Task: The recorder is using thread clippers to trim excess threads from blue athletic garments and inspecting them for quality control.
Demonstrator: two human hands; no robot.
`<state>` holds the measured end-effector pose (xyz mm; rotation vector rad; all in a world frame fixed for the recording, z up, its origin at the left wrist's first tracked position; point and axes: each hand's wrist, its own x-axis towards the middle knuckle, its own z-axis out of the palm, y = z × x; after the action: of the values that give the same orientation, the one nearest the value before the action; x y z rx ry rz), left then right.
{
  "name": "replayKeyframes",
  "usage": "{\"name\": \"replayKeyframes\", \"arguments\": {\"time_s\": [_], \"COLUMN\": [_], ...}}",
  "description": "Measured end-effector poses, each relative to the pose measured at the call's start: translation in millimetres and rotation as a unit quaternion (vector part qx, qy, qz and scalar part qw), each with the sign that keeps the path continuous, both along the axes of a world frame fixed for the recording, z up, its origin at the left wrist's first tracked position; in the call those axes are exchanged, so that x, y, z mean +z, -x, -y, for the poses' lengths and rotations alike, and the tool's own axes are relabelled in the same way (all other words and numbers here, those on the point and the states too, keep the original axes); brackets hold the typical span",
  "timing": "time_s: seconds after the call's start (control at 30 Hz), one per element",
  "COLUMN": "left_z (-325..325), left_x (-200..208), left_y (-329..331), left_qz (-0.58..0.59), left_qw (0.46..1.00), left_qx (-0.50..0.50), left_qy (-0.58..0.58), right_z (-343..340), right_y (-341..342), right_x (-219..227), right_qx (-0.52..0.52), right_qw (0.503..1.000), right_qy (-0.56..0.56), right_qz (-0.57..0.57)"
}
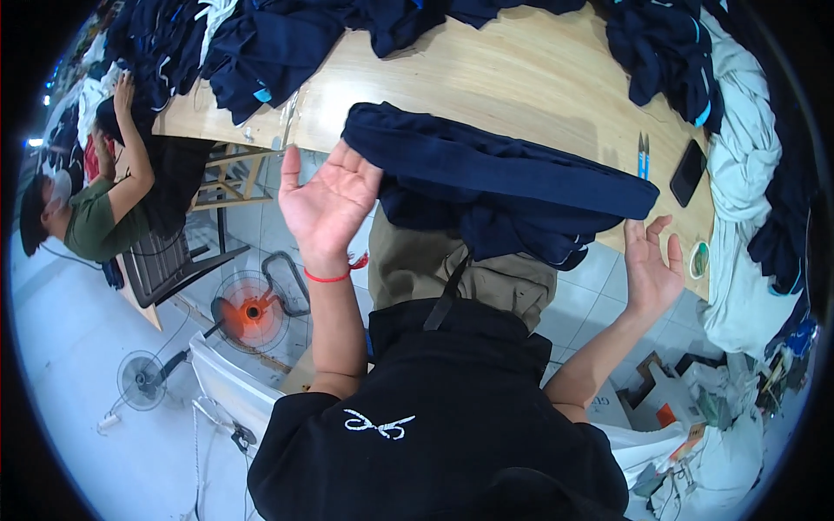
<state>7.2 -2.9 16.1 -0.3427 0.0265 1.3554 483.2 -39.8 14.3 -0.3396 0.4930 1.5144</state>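
A dark navy garment [512, 169], folded into a long band, lies across the near table edge, its lower folds hanging over my lap. My left hand [326, 200] is palm up at its left end, thumb spread, the fingertips tucked under or against the cloth. At the other end, my right hand [650, 265] is also turned palm up. Its fingers are apart and slightly bent, the tips close to the cloth's corner; whether they touch it I cannot tell. Neither hand is closed round the fabric. Blue-handled thread snips [643, 156] lie just beyond the right end.
A black phone [688, 174] and a round green-and-white item [699, 259] lie on the wooden table [521, 74] at right. Navy garments [269, 56] and pale cloth [743, 174] surround it. Left are a co-worker [109, 208], a dark chair [169, 269] and an orange-centred fan [252, 313].
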Motion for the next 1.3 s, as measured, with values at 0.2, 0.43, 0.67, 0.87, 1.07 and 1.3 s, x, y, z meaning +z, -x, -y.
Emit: {"name": "replayKeyframes", "arguments": {"time_s": [0.2,0.43,0.67,0.87,1.07,1.3], "left_z": [2.5,16.7,21.0,4.0,6.5,6.9], "left_x": [25.5,45.7,23.3,-11.4,-34.9,-18.3], "left_y": [-29.2,-63.4,-54.1,-49.0,-61.3,-76.5], "left_qz": [-0.093,-0.457,-0.504,-0.730,-0.559,-0.312], "left_qw": [0.995,0.878,0.838,0.678,0.814,0.938], "left_qx": [-0.018,-0.110,-0.113,-0.072,-0.112,-0.139], "left_qy": [0.011,-0.092,-0.177,-0.036,0.105,0.061], "right_z": [-3.7,-11.4,-6.8,-6.3,-20.6,-10.0], "right_y": [-23.4,-27.5,-30.0,43.3,96.6,140.7], "right_x": [-35.2,-64.5,-70.7,-24.8,-33.9,4.1], "right_qx": [-0.021,-0.016,0.004,0.103,0.189,0.122], "right_qw": [0.999,0.994,0.994,0.904,0.455,0.510], "right_qy": [0.023,0.072,0.043,-0.011,0.017,-0.148], "right_qz": [0.017,0.079,0.102,0.415,0.870,0.838]}}
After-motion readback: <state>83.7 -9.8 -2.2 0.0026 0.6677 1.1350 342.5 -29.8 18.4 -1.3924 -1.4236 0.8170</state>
